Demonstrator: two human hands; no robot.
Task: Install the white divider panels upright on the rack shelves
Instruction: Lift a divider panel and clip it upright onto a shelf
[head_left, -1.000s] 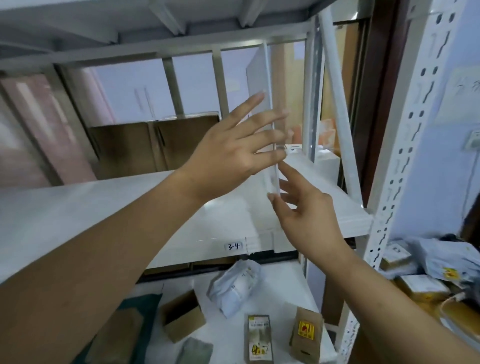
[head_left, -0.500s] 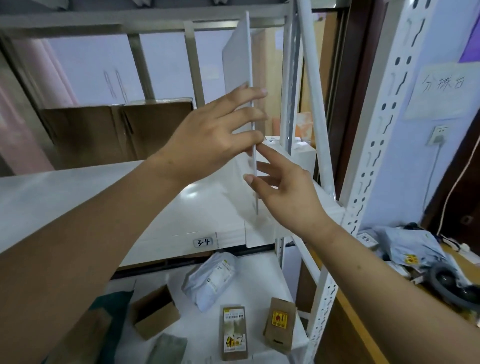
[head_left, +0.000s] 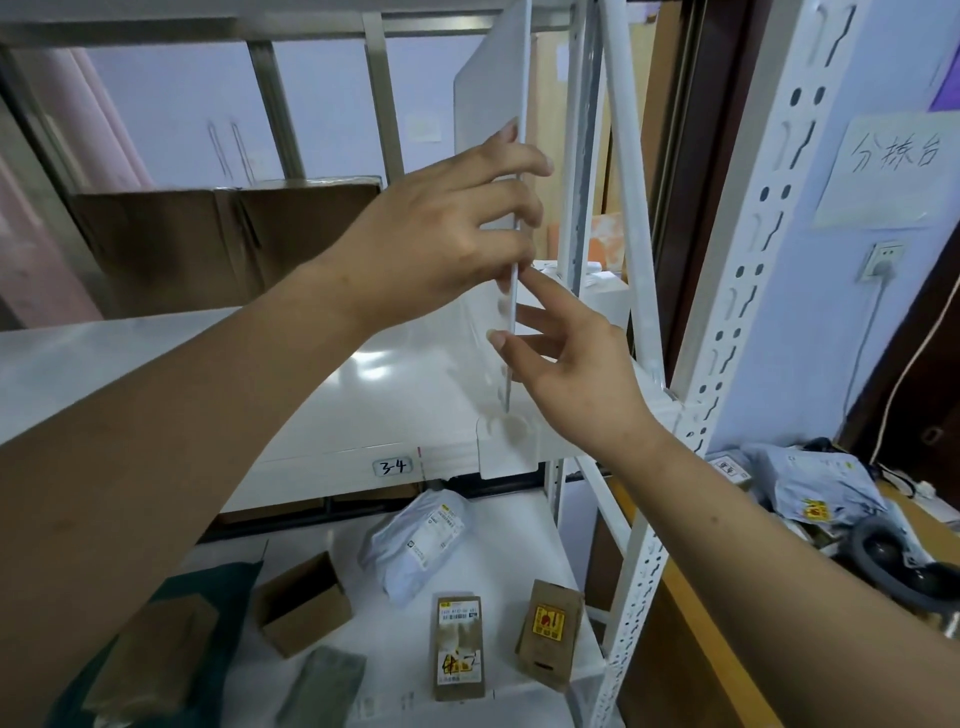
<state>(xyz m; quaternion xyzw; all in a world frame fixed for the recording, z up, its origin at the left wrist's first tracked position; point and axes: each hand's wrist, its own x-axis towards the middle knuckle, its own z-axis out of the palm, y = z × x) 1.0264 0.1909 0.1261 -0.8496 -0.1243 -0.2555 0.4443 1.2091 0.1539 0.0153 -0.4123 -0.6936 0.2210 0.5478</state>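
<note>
A thin white divider panel (head_left: 491, 88) stands upright on the white rack shelf (head_left: 260, 379), near its right end, seen almost edge-on. Its lower front tab hangs over the shelf lip beside the label "3-4". My left hand (head_left: 441, 234) lies against the panel's left face, fingers curled over its front edge. From the right side, my right hand (head_left: 566, 364) touches the same front edge with spread fingertips. The panel's top reaches the shelf frame above.
A white perforated rack post (head_left: 748, 291) stands right of the panel, with a diagonal brace (head_left: 626, 197) behind it. The lower shelf holds a grey parcel bag (head_left: 415, 545), small cardboard boxes (head_left: 301, 603) and brown packets (head_left: 460, 644). More parcels (head_left: 815, 488) lie on a table at right.
The view has dropped and moved closer. Both hands stayed on the panel's front edge; my left fingers now curl further around it, and my right hand sits slightly lower.
</note>
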